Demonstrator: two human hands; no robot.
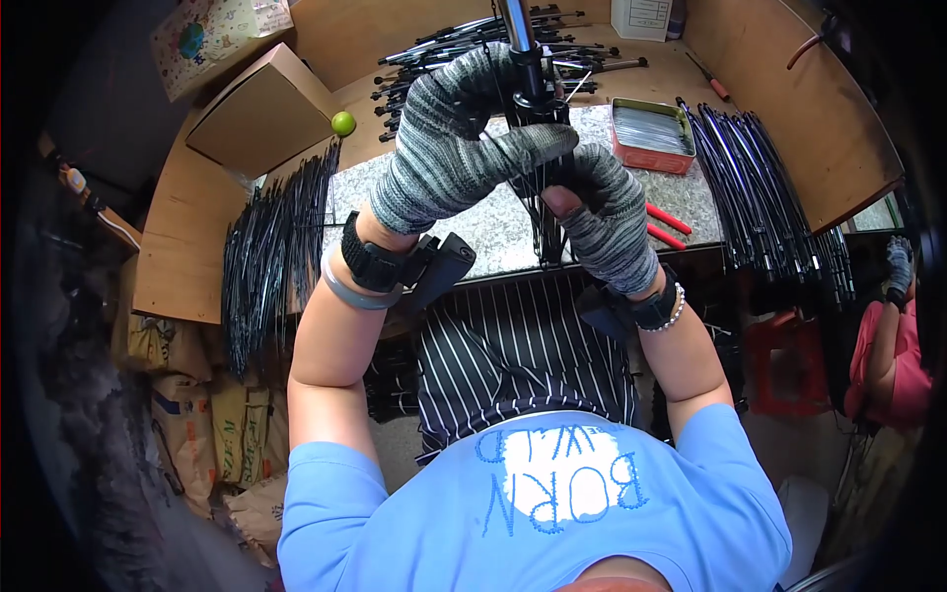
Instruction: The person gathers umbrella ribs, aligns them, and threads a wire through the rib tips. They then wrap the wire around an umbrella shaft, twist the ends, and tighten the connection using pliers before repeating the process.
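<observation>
Both my hands wear grey striped knit gloves and grip an umbrella frame [524, 59], a shiny metal shaft with black fittings and thin black ribs folded down below. My left hand [459, 143] curls around the upper part near the black hub, thumb across its front. Lower down on the right, my right hand [602, 212] closes on the ribs, a bare fingertip showing. The frame stands roughly upright over a speckled stone slab [385, 187], its lower ribs near the slab's front edge. What the fingers pinch behind the frame is hidden.
Bundles of black ribs [281, 232] lie left; more umbrella frames [764, 187] lie right and at the back. A tin [651, 133] of thin pale pieces stands beside red-handled pliers [669, 225]. A cardboard box [261, 113], green ball [342, 123] and screwdriver [712, 81] are around. Another person [893, 345] sits right.
</observation>
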